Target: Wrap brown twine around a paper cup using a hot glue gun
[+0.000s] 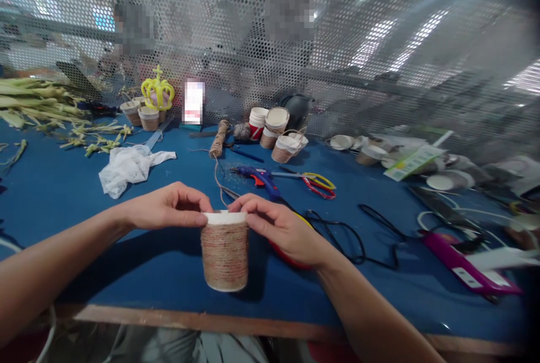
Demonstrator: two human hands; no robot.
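A paper cup wrapped in brown twine (pixel 224 253) stands above the blue table (pixel 63 194) near its front edge. My left hand (pixel 169 206) pinches the cup's white rim from the left, fingers closed. My right hand (pixel 282 227) grips the rim from the right, fingers curled. A strand of twine (pixel 217 180) runs from the cup's top back to a twine spool (pixel 219 138) further up the table.
A blue glue gun (pixel 257 176), scissors with yellow and red handles (pixel 316 183), black cables (pixel 363 239) and a magenta tool (pixel 464 261) lie to the right. A white plastic bag (pixel 129 166), green leaves (pixel 37 104) and several wrapped cups (pixel 276 135) sit behind. Other people sit beyond a perforated screen (pixel 379 42).
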